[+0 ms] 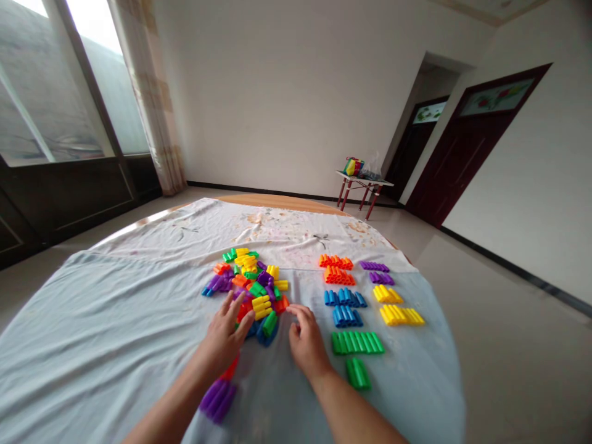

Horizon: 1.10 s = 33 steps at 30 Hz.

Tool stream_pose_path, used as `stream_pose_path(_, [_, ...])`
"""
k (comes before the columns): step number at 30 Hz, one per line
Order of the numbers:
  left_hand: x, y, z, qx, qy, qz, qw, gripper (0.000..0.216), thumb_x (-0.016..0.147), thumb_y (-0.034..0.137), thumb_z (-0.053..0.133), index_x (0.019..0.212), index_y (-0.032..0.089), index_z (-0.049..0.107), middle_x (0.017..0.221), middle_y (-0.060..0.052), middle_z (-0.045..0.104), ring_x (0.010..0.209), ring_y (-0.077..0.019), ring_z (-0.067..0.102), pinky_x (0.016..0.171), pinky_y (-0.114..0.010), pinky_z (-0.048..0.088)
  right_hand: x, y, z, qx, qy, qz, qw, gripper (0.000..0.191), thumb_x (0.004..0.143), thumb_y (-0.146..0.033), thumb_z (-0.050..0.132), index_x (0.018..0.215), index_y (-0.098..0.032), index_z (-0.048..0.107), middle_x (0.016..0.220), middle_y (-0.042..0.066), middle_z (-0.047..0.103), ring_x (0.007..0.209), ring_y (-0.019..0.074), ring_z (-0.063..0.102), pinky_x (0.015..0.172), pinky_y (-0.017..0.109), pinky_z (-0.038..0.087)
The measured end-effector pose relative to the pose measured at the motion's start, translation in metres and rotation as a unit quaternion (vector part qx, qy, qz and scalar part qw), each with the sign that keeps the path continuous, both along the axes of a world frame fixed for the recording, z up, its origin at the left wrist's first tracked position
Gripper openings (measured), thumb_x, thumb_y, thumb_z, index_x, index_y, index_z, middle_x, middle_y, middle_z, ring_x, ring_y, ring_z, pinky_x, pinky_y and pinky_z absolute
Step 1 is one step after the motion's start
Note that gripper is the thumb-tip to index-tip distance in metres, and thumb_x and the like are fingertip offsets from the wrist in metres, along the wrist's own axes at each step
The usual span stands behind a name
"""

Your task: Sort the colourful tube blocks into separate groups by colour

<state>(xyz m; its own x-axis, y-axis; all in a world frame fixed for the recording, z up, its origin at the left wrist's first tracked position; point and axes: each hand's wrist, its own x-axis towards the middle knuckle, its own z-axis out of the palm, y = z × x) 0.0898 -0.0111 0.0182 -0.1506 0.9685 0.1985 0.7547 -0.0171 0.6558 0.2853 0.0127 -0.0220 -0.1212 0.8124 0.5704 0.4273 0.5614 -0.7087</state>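
Note:
A mixed pile of coloured plastic tube blocks lies mid-table, with a yellow block [261,306] near its front. Over the pile's near left side is my left hand [227,327], its fingers spread and nothing visibly held. At the right edge, my right hand [306,336] has its fingers stretched towards a red-orange block [281,304]; whether they touch it I cannot tell. A green block [269,323] lies between the hands. Beside my left wrist are a purple block [219,399] and a red-orange block [230,369], partly hidden by it.
To the right lie colour-grouped blocks: orange [338,275], blue [345,298], green [357,343], purple [374,266] and yellow [401,315]. A wrinkled cloth [129,327] covers the round table. A small table [365,179] holding bags stands against the far wall.

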Motion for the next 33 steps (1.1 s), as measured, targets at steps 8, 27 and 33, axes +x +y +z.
stream_pose_path(8, [-0.028,0.048,0.038,0.013,0.044,0.012,0.999,0.049,0.081,0.051,0.036,0.112,0.02,0.058,0.108,-0.008,0.065,0.094,-0.0217,0.062,0.083,-0.033,0.048,0.0,0.003,-0.004,0.003,0.018,-0.034,0.999,0.05,0.069,0.004,0.036,0.109,-0.018,0.056,0.108,0.008,0.057,0.107,0.018,0.053,0.093,0.035,0.046])
stream_pose_path(27, [-0.074,0.176,-0.003,-0.052,0.12,-0.143,0.981,0.061,0.08,0.059,0.031,0.124,0.023,0.053,0.136,-0.011,0.044,0.122,-0.0262,0.043,0.104,-0.042,0.032,-0.004,0.005,-0.004,0.015,-0.009,-0.067,0.998,0.052,0.067,0.006,0.033,0.108,-0.018,0.055,0.104,0.007,0.058,0.103,0.017,0.055,0.091,0.032,0.048])
stream_pose_path(33, [-0.05,0.134,0.019,-0.023,0.123,-0.165,0.978,0.06,0.081,0.059,0.029,0.128,0.026,0.048,0.14,-0.009,0.04,0.123,-0.0255,0.042,0.105,-0.043,0.03,-0.005,0.006,-0.006,0.029,0.024,-0.071,0.997,0.055,0.065,0.007,0.034,0.11,-0.019,0.054,0.103,0.008,0.059,0.102,0.018,0.056,0.09,0.034,0.048])
